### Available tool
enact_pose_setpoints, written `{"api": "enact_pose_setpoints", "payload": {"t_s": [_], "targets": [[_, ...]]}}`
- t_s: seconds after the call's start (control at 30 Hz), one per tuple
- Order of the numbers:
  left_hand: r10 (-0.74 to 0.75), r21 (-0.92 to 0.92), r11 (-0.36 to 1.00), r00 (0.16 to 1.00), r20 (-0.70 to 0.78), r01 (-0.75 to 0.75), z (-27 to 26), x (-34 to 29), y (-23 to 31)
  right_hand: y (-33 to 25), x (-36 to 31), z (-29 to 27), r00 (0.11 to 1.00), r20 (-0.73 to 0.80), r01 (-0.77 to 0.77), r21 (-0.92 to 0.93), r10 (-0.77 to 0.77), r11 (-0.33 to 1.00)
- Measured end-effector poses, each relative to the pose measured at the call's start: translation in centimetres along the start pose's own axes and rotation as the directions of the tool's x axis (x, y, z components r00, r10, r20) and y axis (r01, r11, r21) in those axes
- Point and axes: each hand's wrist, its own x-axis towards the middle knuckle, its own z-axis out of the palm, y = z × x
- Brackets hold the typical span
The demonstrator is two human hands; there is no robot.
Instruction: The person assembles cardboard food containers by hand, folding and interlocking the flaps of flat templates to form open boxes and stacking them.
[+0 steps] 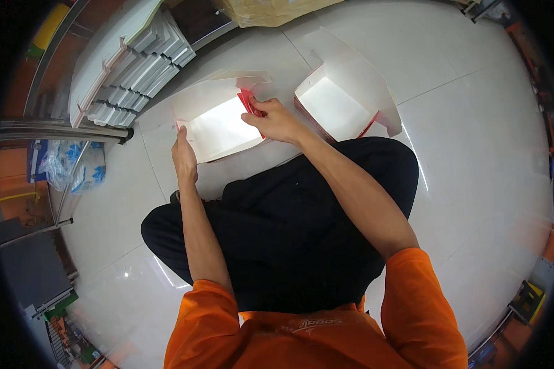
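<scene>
In front of my crossed legs is a cardboard box [218, 130], white inside with red on its outer side, its lid flap raised along the far edge. My left hand [183, 157] grips the box's left wall, thumb on the rim. On the opposite side my right hand [274, 120] pinches the red end flap [245, 101] between thumb and fingers. To the right, untouched, a second box [337, 107] of the same kind sits on the floor with its lid standing up at the back.
Stacked flat white cardboard pieces [143, 67] rest on a metal rack [61, 130] at the upper left. Below them is a clear plastic bag [74, 166] with blue print. A brown carton [271, 9] stands at the far edge. Glossy pale tiles [474, 160] cover the floor.
</scene>
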Motion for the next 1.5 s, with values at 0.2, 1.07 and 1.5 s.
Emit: {"api": "enact_pose_setpoints", "payload": {"t_s": [0.2, 1.07, 1.5], "targets": [[0.101, -0.058, 0.993, 0.995, -0.004, -0.101, -0.9, 1.5, -1.7, 0.4, 0.5, 0.5, 0.997, 0.042, 0.048, 0.292, -0.063, 0.955], [0.133, 0.449, 0.893, 0.974, -0.183, -0.037, -0.9, -0.7, 1.6, -0.4, 1.2, 0.1, 0.996, 0.090, 0.040, -0.146, -0.027, 0.988], [0.088, 0.171, 0.984, 0.981, -0.174, -0.058, -1.4, 0.3, -0.5, -0.4, 0.9, 0.8, 0.993, 0.100, 0.086, -0.306, -0.058, 0.948]]}}
